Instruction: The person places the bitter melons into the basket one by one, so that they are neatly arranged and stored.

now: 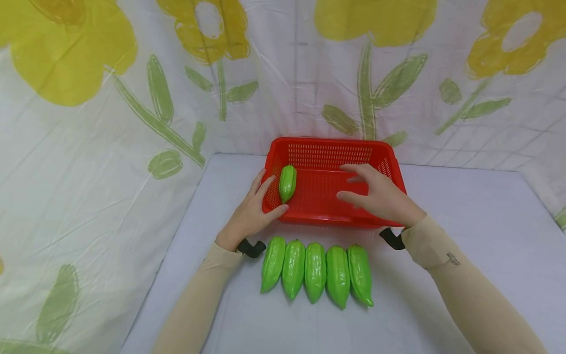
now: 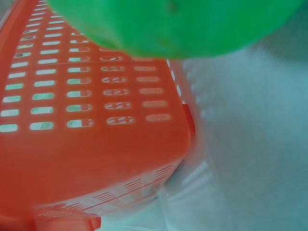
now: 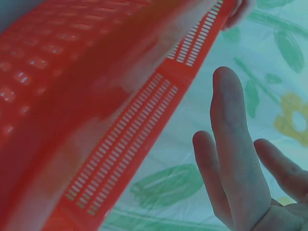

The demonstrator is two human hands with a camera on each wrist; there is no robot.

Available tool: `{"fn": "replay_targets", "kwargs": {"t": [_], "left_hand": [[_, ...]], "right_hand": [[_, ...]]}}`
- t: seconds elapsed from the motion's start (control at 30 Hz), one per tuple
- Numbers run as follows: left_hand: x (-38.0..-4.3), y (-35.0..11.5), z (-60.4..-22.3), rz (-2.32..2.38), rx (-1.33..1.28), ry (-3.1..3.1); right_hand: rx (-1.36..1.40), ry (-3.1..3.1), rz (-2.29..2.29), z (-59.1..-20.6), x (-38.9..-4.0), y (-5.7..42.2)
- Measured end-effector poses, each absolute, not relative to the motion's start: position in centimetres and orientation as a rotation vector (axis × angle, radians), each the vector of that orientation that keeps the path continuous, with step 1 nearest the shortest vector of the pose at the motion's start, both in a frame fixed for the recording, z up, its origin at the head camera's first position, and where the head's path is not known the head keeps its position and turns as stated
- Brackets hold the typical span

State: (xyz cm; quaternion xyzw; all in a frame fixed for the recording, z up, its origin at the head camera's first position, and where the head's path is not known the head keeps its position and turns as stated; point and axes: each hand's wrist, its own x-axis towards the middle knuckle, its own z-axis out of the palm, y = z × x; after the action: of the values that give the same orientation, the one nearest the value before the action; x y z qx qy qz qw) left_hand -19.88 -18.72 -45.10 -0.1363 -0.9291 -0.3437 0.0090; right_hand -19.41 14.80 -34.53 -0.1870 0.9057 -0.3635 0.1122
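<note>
A red slotted plastic basket (image 1: 327,220) stands at the back of the table. Inside it, by the left wall, lies one glossy green ribbed fruit (image 1: 288,183), shaped like a star fruit. My left hand (image 1: 252,211) rests at the basket's front left corner, its fingers along the left rim and its thumb near the front rim. Over the basket's right part hovers my right hand (image 1: 380,194), fingers spread and holding nothing; the right wrist view shows those fingers (image 3: 230,130) beside the basket wall. Several similar green fruits (image 1: 315,272) lie side by side in front of the basket.
White cloth covers the table (image 1: 468,236). Behind and to the left hangs a curtain (image 1: 283,98) with yellow flowers and green leaves. In the left wrist view, a green fruit (image 2: 178,24) fills the top, close to the basket's outer wall (image 2: 96,139).
</note>
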Motion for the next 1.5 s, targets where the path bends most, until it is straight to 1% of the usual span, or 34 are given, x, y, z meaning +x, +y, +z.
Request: {"fn": "replay_targets", "kwargs": {"t": [0.9, 1.17, 1.5], "left_hand": [[-19.9, -18.7, -45.0, -1.086, -0.409, -2.920], [-19.8, -18.7, -44.9, -1.104, -0.408, -2.915], [-19.9, -18.7, -45.0, -1.121, -0.412, -2.902]], "right_hand": [[-0.575, 2.701, -1.094, -36.1, -15.7, 16.6], [-0.547, 2.678, -1.114, -36.3, -14.6, 17.2], [-0.556, 2.557, -1.267, -37.1, -13.2, 17.6]]}}
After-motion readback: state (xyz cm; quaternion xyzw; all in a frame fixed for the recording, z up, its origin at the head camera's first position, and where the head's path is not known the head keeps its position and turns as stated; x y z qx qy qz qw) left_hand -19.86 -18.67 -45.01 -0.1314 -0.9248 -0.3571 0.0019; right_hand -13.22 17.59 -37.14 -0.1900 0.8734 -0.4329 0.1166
